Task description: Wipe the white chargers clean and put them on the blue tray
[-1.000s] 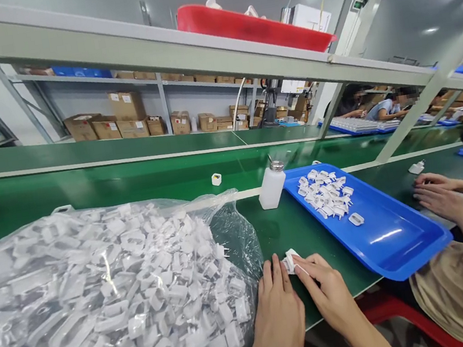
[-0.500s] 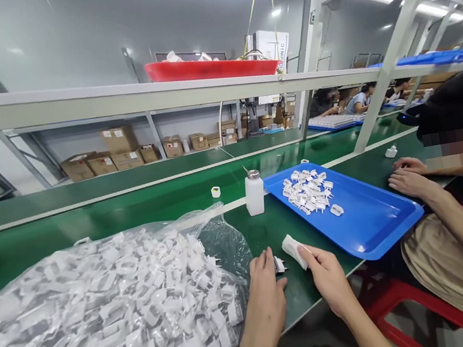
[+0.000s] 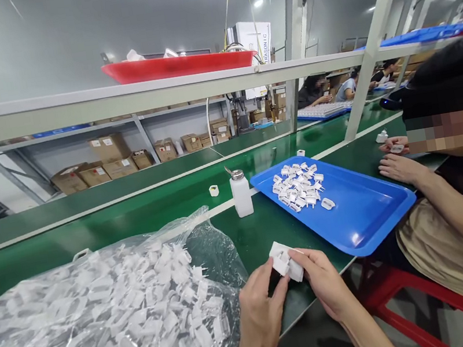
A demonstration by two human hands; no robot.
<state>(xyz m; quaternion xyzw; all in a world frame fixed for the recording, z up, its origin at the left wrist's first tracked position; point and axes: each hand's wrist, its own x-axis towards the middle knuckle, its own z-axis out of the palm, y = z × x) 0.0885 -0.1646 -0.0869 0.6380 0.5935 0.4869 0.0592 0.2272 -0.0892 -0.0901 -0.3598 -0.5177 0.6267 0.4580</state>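
Note:
Over the front edge of the green bench, my left hand (image 3: 261, 303) pinches a small white plug housing (image 3: 279, 262) between thumb and fingers. My right hand (image 3: 325, 282) is closed on a folded white cloth (image 3: 296, 272), which lies against the plug housing. Both hands meet here, so part of the housing is covered. Left of them is a clear plastic bag (image 3: 218, 240) heaped with white plug housings (image 3: 147, 304). Beyond my right hand is a blue tray (image 3: 367, 199) bearing a pile of similar white plugs (image 3: 299, 186).
A white pump bottle (image 3: 241, 195) stands behind my hands, near a single white housing (image 3: 214, 191) on the green surface. At the right sits a co-worker (image 3: 444, 186) on a red stool (image 3: 411, 309). A shelf (image 3: 72, 112) overhead carries a red tray (image 3: 179, 64).
My left hand has lifted the plug housing off the bench and brought it to the cloth in my right hand. The co-worker's hand now shows a white piece. The view has shifted slightly.

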